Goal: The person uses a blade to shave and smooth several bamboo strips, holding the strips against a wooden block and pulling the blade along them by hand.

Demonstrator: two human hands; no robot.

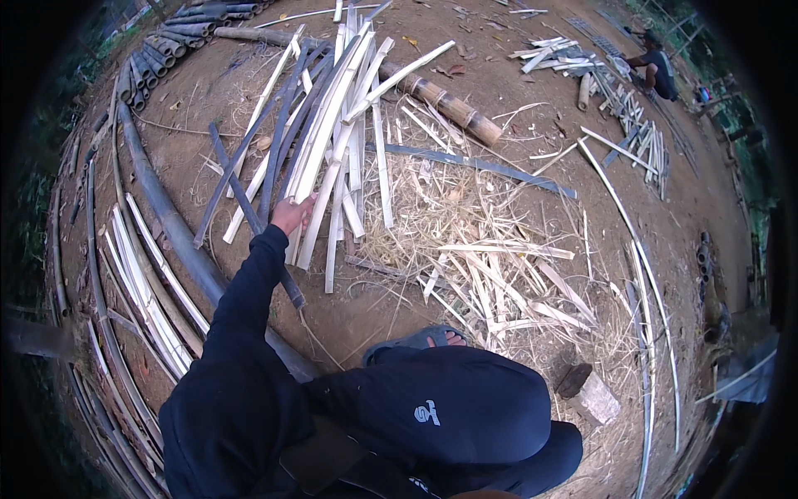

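My left hand [295, 214], in a dark sleeve, reaches forward to the near end of a pile of split bamboo strips [331, 121]. Its fingers are closed round the lower end of a pale strip at the pile's left side. Dark-skinned strips [287, 125] lie under and beside the pale ones, fanning out on the ground. The pile leans across a thick brown bamboo pole [449, 108]. My right hand does not show.
Thin shavings [474, 224] cover the dirt in the middle. A block of wood [590, 394] stands right of my knee. Long bamboo poles [170, 216] run along the left, cut bamboo tubes [154, 62] lie far left. Another person [657, 66] is far right beside strip heaps [636, 125].
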